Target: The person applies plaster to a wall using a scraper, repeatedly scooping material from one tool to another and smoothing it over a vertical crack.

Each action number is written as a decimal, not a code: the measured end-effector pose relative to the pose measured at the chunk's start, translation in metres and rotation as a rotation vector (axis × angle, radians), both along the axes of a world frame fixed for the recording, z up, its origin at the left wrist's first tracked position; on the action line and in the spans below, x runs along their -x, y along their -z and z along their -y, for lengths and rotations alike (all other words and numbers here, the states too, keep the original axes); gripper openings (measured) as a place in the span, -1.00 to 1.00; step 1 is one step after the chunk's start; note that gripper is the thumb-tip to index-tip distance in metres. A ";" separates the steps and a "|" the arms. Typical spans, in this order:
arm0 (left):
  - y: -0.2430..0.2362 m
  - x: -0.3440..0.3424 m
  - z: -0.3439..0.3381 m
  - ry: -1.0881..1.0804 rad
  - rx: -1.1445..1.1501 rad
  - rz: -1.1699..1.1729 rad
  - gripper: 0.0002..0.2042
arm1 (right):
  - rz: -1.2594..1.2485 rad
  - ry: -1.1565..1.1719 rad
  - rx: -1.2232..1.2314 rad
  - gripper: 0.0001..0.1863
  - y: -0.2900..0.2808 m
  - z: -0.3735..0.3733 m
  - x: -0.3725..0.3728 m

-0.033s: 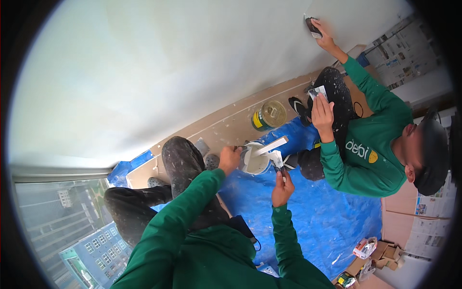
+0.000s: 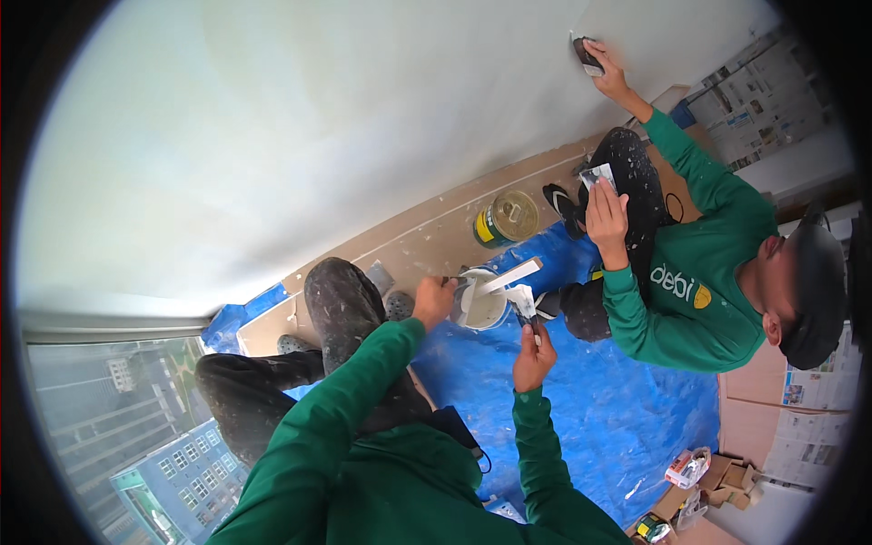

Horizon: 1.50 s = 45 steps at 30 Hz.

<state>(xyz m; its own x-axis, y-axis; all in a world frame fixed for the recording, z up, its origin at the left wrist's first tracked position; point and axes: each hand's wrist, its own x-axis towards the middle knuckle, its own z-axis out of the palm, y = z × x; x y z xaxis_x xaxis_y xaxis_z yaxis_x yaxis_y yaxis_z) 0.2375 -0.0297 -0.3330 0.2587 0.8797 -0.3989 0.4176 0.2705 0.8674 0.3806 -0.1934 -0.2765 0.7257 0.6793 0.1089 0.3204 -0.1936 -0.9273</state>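
Note:
My left hand (image 2: 436, 302) is closed around a putty knife (image 2: 460, 296), its blade at the left rim of a white bucket (image 2: 490, 320). Pale filler lies inside the bucket, and a white stick (image 2: 512, 275) leans out over its rim. Closed on a second putty knife (image 2: 524, 313), my right hand (image 2: 534, 361) is just right of the bucket. White filler coats that blade. How my left fingers grip the handle is partly hidden.
A co-worker (image 2: 704, 291) sits at the right, one hand pressing a dark-handled scraper (image 2: 589, 56) to the white wall (image 2: 272, 136). A lidded tin (image 2: 507, 219) stands beyond the bucket. Blue sheeting (image 2: 581, 400) covers the floor; boxes (image 2: 727, 480) lie lower right; a window (image 2: 136, 436) is left.
The co-worker's hand with the scraper has shifted very slightly along the wall. My own hands and both putty knives look the same.

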 end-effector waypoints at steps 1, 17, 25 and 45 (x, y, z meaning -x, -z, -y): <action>0.001 -0.003 0.000 0.012 0.024 0.013 -0.66 | 0.014 -0.001 -0.025 -0.74 -0.008 -0.001 0.001; -0.167 -0.007 0.020 -0.186 0.751 1.000 -0.63 | 0.449 -0.190 -0.296 -0.72 -0.169 -0.001 0.038; -0.241 0.030 0.024 -0.133 0.823 1.154 -0.64 | 0.701 -0.286 -0.488 -0.72 -0.207 -0.017 0.068; -0.303 0.098 0.010 -0.302 0.469 1.312 -0.69 | 0.546 -0.188 -0.157 -0.65 -0.210 -0.042 0.024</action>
